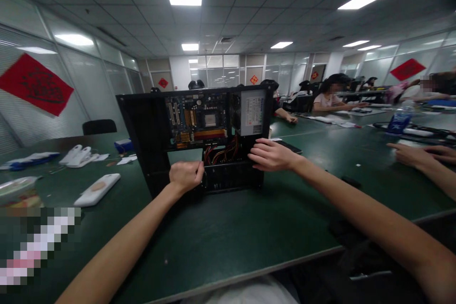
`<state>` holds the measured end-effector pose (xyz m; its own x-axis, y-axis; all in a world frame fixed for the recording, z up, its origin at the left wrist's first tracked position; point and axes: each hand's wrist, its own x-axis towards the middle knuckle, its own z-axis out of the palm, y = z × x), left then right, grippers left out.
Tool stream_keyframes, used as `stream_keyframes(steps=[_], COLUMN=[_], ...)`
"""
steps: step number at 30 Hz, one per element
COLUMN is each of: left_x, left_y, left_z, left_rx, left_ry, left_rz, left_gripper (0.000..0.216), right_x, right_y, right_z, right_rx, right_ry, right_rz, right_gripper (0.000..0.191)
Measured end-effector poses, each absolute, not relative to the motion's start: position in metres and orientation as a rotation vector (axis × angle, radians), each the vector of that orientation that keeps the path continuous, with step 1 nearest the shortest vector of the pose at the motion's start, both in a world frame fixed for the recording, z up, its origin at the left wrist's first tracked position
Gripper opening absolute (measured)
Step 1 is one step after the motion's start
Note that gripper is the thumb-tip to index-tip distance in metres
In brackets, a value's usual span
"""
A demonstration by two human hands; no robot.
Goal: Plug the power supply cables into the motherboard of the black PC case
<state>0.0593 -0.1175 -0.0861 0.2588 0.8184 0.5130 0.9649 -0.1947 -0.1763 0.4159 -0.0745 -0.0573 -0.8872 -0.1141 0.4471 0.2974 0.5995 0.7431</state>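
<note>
An open black computer case [142,142] stands on the green table in front of me. Inside it are a motherboard [199,121], a grey power supply [251,111] at the upper right and a bundle of coloured power cables [228,149] below. My left hand [187,175] is closed in a fist at the case's lower inner bar, its fingertips hidden. At the case's right edge, my right hand [272,154] grips the frame, fingers laid over it and thumb out of sight.
On the left of the table [228,237] lie a white power bank-like object [98,190] and a clear food container [19,190]. A bottle with blue liquid [401,118] stands at right. Another person's hands [413,154] rest nearby on the right.
</note>
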Motion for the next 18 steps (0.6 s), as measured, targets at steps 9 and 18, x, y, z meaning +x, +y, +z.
stream_keyframes(steps=[9,18], left_x=[0.040,0.023], left_y=[-0.091,-0.066], left_z=[-0.087,-0.080], left_rx=[-2.078,-2.108], left_ry=[-1.575,-1.723], left_rz=[-0.599,-0.663], left_gripper=[0.056,0.071], right_x=[0.417,0.388], right_y=[-0.063,-0.068], right_z=[-0.014,0.003], right_rx=[0.203,0.287], right_ry=[-2.592,-2.608], right_rz=[-1.548,-1.638], right_gripper=[0.036,0.037])
